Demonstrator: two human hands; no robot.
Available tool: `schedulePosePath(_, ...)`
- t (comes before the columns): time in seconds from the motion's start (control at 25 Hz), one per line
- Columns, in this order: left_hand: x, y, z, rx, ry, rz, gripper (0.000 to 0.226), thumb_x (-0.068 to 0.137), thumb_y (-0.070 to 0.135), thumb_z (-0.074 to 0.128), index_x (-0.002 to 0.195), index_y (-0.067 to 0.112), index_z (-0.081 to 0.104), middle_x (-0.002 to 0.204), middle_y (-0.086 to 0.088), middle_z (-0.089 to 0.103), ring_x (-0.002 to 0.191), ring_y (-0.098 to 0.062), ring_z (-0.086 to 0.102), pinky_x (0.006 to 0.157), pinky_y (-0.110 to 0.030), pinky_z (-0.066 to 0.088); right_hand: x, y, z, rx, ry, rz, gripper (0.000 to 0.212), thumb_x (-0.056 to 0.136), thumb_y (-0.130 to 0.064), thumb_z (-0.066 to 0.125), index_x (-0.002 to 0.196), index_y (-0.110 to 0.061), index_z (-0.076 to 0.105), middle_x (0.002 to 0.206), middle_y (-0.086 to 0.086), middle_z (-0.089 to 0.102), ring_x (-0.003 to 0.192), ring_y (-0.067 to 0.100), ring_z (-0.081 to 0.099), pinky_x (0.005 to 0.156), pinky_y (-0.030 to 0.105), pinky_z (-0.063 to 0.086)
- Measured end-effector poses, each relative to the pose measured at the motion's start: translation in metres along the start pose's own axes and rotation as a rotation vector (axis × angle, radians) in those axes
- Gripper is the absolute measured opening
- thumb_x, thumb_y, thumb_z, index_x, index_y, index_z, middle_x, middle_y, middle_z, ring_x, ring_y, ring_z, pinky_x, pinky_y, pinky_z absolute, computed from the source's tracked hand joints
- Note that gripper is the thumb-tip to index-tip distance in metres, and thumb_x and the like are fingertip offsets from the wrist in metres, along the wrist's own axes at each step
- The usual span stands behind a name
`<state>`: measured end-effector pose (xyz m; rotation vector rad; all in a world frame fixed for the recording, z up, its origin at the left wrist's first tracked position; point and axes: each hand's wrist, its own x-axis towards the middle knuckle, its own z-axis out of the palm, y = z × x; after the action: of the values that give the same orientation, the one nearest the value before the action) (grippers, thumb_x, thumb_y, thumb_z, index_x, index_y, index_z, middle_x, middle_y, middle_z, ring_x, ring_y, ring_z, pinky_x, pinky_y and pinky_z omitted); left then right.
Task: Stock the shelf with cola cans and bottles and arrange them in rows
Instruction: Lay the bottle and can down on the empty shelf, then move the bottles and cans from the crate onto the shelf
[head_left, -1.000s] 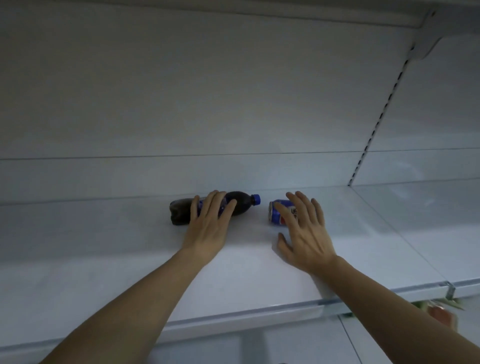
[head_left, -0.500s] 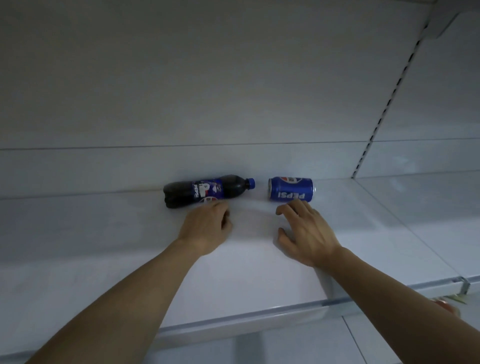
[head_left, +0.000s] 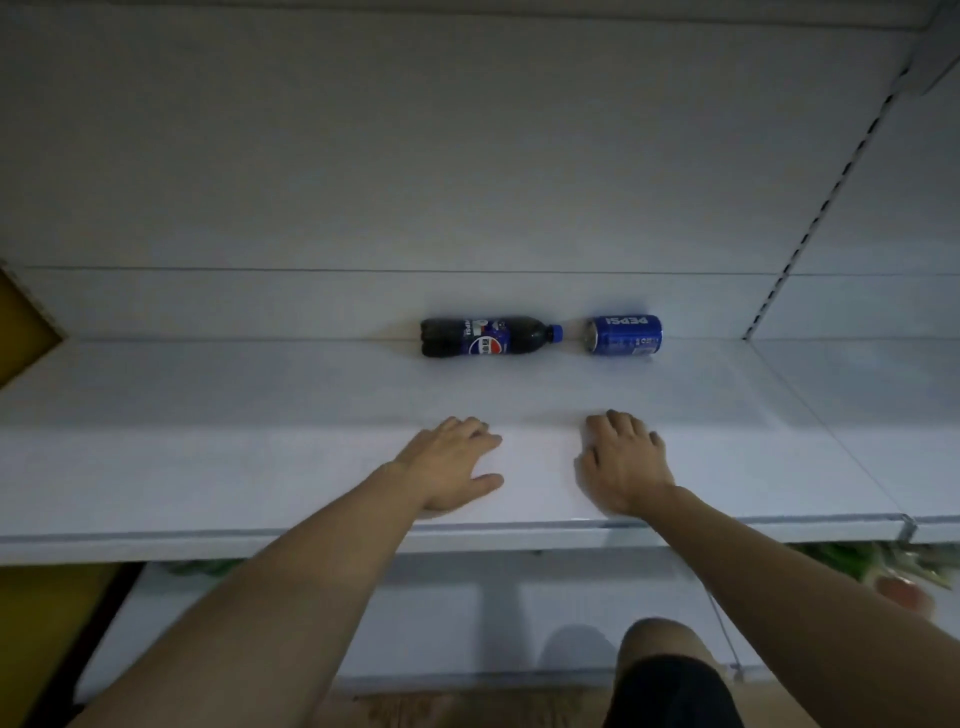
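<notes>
A dark cola bottle (head_left: 488, 338) with a blue cap and blue label lies on its side at the back of the white shelf (head_left: 208, 457), its cap pointing right. Just right of the cap a blue cola can (head_left: 623, 335) lies on its side too. My left hand (head_left: 452, 462) hovers over or rests on the shelf near its front edge, fingers loosely curled, holding nothing. My right hand (head_left: 621, 460) lies beside it in the same way, also empty. Both hands are well in front of the bottle and can, apart from them.
The shelf's white back wall (head_left: 467, 182) rises behind the drinks, with a slotted upright (head_left: 810, 228) at the right. A yellow panel (head_left: 23, 327) edges in at the left. A lower shelf (head_left: 441, 623) and some green and red packs (head_left: 883, 571) show below.
Both hands have let go of the bottle and can and drawn back toward the shelf's front edge. The bottle and can stay lying at the back.
</notes>
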<state>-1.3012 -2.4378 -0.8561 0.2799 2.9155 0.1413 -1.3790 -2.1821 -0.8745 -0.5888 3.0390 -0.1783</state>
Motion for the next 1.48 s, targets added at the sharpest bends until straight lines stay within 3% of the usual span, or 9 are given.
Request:
schedulePosePath(0.12,-0.023,-0.031,-0.004,0.004,-0.005,-0.035,0.068,0.099,0.063,0.043,0.156,0.028,0.034,0.158,0.000,0.035,0.141,-0.023,0.036,0.113,-0.042,0.037,0.004,-0.032,0.000,0.102,-0.011,-0.049,0.048,0.095,-0.041,0.045,0.140,-0.025,0.043,0.151,0.005,0.040,0.137,0.029,0.037,0.109,0.056,0.033)
schedulePosePath(0.28,-0.087,-0.064,0.012,-0.255,0.371,-0.225,0.048,0.103,0.045,0.050,0.141,0.017,0.054,0.138,-0.005,0.053,0.124,-0.024,0.054,0.103,-0.040,0.046,-0.005,-0.099,0.005,0.224,0.134,-0.311,0.052,0.092,-0.039,0.059,0.140,-0.027,0.046,0.149,0.003,0.045,0.138,0.027,0.038,0.111,0.051,0.038)
schedulePosePath(0.4,-0.170,-0.090,0.009,-0.257,0.590,-0.341,0.045,0.104,0.041,0.047,0.142,0.018,0.052,0.142,-0.004,0.052,0.127,-0.024,0.052,0.105,-0.043,0.045,-0.031,-0.179,0.004,0.283,0.136,-0.568,0.056,0.090,-0.040,0.061,0.141,-0.026,0.044,0.147,0.000,0.045,0.137,0.023,0.039,0.112,0.048,0.038)
schedulePosePath(0.56,-0.290,-0.114,0.020,-0.452,0.868,-0.620,0.041,0.107,0.035,0.045,0.144,0.017,0.051,0.144,-0.003,0.053,0.130,-0.017,0.051,0.108,-0.033,0.042,-0.080,-0.311,0.007,0.433,0.161,-0.828,0.053,0.092,-0.036,0.061,0.141,-0.025,0.043,0.147,0.000,0.046,0.136,0.021,0.038,0.112,0.043,0.038)
schedulePosePath(0.8,-0.436,-0.134,0.059,-0.509,1.022,-0.892,0.037,0.106,0.032,0.046,0.138,0.016,0.055,0.136,0.000,0.058,0.123,-0.012,0.054,0.098,-0.026,0.043,-0.140,-0.439,0.026,0.482,0.050,-1.092,0.047,0.093,-0.030,0.061,0.138,-0.024,0.048,0.141,0.000,0.049,0.130,0.019,0.042,0.105,0.031,0.035)
schedulePosePath(1.04,-0.511,-0.170,0.130,-0.552,0.977,-1.158,0.034,0.107,0.033,0.045,0.134,0.016,0.057,0.133,0.000,0.059,0.122,-0.015,0.054,0.092,-0.026,0.042,-0.173,-0.524,0.106,0.528,-0.186,-1.189,0.042,0.093,-0.030,0.063,0.133,-0.022,0.052,0.132,0.000,0.053,0.122,0.018,0.049,0.101,0.036,0.044)
schedulePosePath(1.2,-0.541,-0.185,0.206,-0.678,0.892,-1.305,0.036,0.108,0.035,0.044,0.138,0.017,0.054,0.135,0.002,0.057,0.121,-0.016,0.054,0.097,-0.033,0.048,-0.214,-0.574,0.197,0.409,-0.567,-1.193,0.040,0.090,-0.038,0.063,0.126,-0.026,0.050,0.124,0.001,0.054,0.113,0.022,0.056,0.091,0.037,0.049)
schedulePosePath(1.36,-0.558,-0.184,0.279,-0.762,0.827,-1.375,0.034,0.107,0.034,0.046,0.135,0.017,0.056,0.129,0.000,0.059,0.115,-0.015,0.058,0.097,-0.036,0.050,-0.260,-0.592,0.289,0.107,-0.936,-1.199,0.072,0.087,-0.052,0.061,0.150,-0.035,0.030,0.152,0.009,0.035,0.132,0.034,0.045,0.105,0.046,0.045)
schedulePosePath(1.48,-0.559,-0.182,0.323,-0.879,0.773,-1.417,0.032,0.107,0.031,0.047,0.133,0.017,0.057,0.119,0.007,0.060,0.106,-0.007,0.058,0.087,-0.015,0.045,-0.274,-0.580,0.331,-0.191,-0.862,-1.264,0.077,0.089,-0.052,0.064,0.153,-0.038,0.025,0.161,0.010,0.018,0.138,0.043,0.035,0.110,0.051,0.040)
